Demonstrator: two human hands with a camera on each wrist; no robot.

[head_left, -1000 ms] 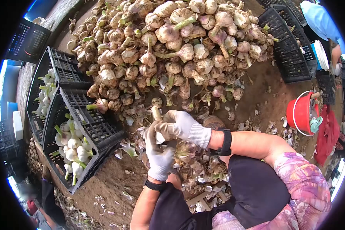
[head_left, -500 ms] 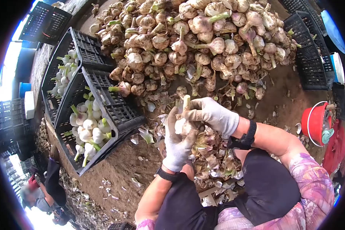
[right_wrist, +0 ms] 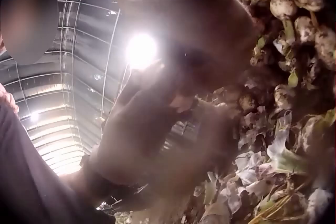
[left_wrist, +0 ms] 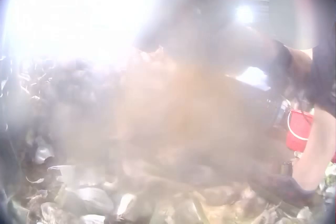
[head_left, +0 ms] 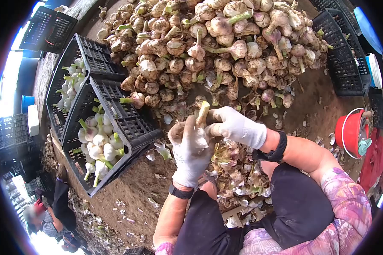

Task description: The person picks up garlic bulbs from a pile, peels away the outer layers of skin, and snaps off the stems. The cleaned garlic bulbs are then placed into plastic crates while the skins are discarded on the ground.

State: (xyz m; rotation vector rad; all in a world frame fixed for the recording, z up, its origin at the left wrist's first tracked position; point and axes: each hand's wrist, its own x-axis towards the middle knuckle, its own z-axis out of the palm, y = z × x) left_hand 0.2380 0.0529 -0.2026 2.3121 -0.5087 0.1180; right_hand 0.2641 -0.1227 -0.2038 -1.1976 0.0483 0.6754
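In the head view, the gloved left hand (head_left: pixel 190 154) grips a garlic bulb (head_left: pixel 201 138) whose thick cut stem (head_left: pixel 203 113) points up between the hands. The gloved right hand (head_left: pixel 237 126) pinches at the bulb's right side with thumb and fingers. Much of the bulb is covered by the fingers. The left wrist view is washed out by glare and blur, so the grip cannot be made out there. Both hands show dim and blurred in the right wrist view.
A large heap of unpeeled garlic (head_left: pixel 174 63) lies beyond the hands. Black crates (head_left: pixel 134 138) with cleaner white bulbs (head_left: pixel 98 144) stand at left. Loose skins (head_left: pixel 238 187) cover the ground below the hands. At right are a red bucket (head_left: pixel 347 134) and more black crates (head_left: pixel 338 63).
The head view has shifted, so the scene sits further right than a second ago. The stem has gone from upright to leaning right, and the left fingers have closed further around the bulb.
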